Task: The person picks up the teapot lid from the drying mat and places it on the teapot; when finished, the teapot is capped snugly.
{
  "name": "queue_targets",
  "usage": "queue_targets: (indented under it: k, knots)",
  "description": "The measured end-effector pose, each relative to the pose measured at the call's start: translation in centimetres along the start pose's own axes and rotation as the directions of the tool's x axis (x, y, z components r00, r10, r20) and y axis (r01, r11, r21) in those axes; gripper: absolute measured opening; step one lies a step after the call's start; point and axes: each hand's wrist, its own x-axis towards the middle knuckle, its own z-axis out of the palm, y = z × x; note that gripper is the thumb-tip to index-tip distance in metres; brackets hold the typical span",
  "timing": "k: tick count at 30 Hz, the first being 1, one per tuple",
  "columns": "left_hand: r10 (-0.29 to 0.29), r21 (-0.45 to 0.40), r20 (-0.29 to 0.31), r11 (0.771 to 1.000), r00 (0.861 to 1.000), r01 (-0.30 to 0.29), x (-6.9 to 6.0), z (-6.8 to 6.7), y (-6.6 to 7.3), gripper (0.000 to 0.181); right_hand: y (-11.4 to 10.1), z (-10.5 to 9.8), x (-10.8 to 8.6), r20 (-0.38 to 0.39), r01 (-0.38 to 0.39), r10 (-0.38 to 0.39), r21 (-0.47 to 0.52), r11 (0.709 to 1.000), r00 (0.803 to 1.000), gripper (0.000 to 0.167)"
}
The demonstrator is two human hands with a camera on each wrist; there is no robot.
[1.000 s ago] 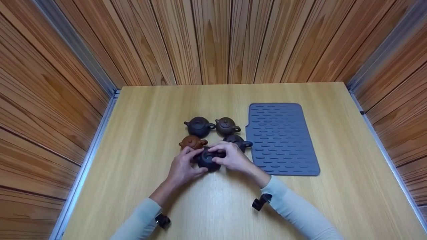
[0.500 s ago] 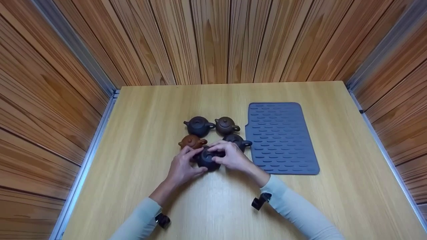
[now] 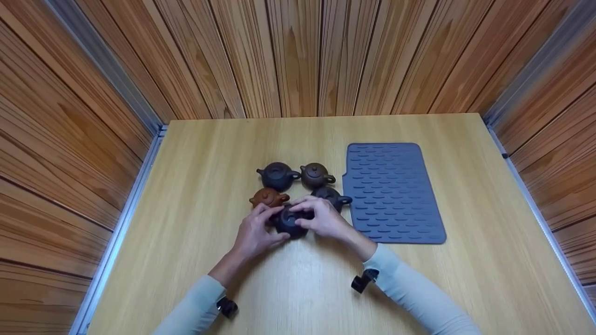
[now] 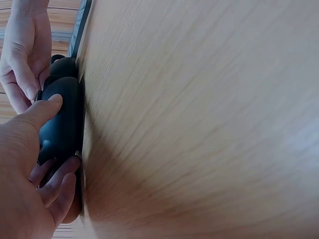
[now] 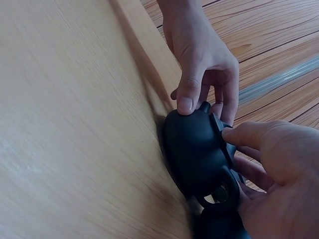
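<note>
A black teapot stands on the table in front of several others. My left hand holds its body from the spout side, thumb on the near wall, as the left wrist view also shows. With thumb and fingers, my right hand pinches the teapot's lid from the handle side; the lid appears seated on the pot. The handle shows below the right hand in the right wrist view. Part of the lid is hidden by the right fingers.
Behind the hands stand a reddish-brown teapot, a black teapot, a dark brown teapot and another black teapot, partly covered by the right hand. A grey textured mat lies to the right. Wooden walls surround the table.
</note>
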Motion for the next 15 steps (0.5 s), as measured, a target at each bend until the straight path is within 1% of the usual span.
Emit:
queue_targets:
  k: [4,8,11,15]
  knots:
    - [-0.005,0.004,0.010,1.000,1.000,0.005,0.0,-0.2,0.1,0.068,0.0,0.0,0.0,0.009,-0.006,0.006,0.014,1.000,1.000,0.035]
    - [-0.006,0.023,0.055,1.000,0.998,0.005,0.1,-0.9,0.2,0.072,-0.2,-0.5,-0.2,0.027,-0.014,0.013,0.040,0.999,1.000,0.038]
    - [-0.004,0.022,0.101,1.000,0.995,0.002,0.6,-2.0,0.4,0.073,-0.2,-1.2,-0.3,0.035,-0.001,-0.001,0.059,0.998,0.999,0.039]
    - [-0.008,-0.031,0.164,0.999,0.986,0.013,1.7,-3.9,0.5,0.067,-0.1,-2.9,-0.2,0.034,0.048,-0.051,0.093,0.994,0.998,0.041]
